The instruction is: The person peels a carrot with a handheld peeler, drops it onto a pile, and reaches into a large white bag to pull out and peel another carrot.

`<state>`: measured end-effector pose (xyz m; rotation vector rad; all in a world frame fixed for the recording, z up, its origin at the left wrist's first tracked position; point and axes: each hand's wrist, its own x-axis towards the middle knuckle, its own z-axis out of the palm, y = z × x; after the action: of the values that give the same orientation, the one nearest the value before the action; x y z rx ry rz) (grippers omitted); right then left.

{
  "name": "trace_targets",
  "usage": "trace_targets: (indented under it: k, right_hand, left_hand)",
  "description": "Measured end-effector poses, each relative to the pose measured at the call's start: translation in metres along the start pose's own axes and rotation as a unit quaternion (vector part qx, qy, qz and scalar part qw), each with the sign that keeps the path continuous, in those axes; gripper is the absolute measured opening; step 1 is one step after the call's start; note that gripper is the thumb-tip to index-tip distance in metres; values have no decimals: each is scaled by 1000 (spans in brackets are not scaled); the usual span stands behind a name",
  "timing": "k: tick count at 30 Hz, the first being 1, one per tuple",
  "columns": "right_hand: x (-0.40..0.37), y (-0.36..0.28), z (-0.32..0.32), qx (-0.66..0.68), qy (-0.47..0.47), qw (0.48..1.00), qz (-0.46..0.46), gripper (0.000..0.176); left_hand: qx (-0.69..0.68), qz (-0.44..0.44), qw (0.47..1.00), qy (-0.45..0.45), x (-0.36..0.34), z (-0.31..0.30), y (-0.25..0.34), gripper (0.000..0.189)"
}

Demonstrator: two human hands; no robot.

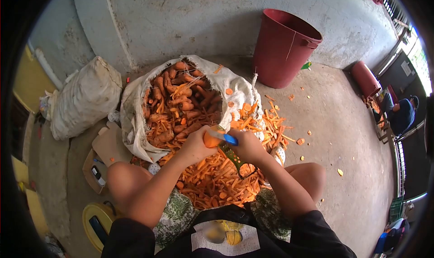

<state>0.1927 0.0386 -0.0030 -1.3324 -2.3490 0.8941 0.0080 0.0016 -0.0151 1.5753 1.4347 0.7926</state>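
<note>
My left hand (196, 144) is closed around a peeled-looking orange carrot (210, 139), held above the peelings in front of me. My right hand (248, 146) grips a blue-handled knife (230, 139), its pale blade lying against the carrot. Below the right hand hangs a dark green strip (232, 157) with a loop at its end; what it is I cannot make out. Just beyond the hands, a white woven sack (135, 109) lies open, full of unpeeled carrots (181, 102). A heap of carrot peelings (217, 179) covers the floor between my legs.
A tall red bin (278, 50) stands by the wall. To the left are a full white sack (88, 97), a cardboard box (106, 145) with a phone-like device, and a yellow lid (97, 222). Another person (402, 115) sits far right beside a tipped red bin (365, 79).
</note>
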Motion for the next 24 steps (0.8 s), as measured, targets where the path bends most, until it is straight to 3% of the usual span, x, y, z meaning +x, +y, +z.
trace_targets:
  k: [20, 24]
  right_hand:
    - [1, 1, -4, 25, -20, 999, -19, 16]
    - [2, 3, -3, 31, -38, 999, -20, 17]
  left_hand:
    - [61, 31, 997, 37, -7, -8, 21, 43]
    - [103, 71, 992, 28, -12, -11, 21, 45]
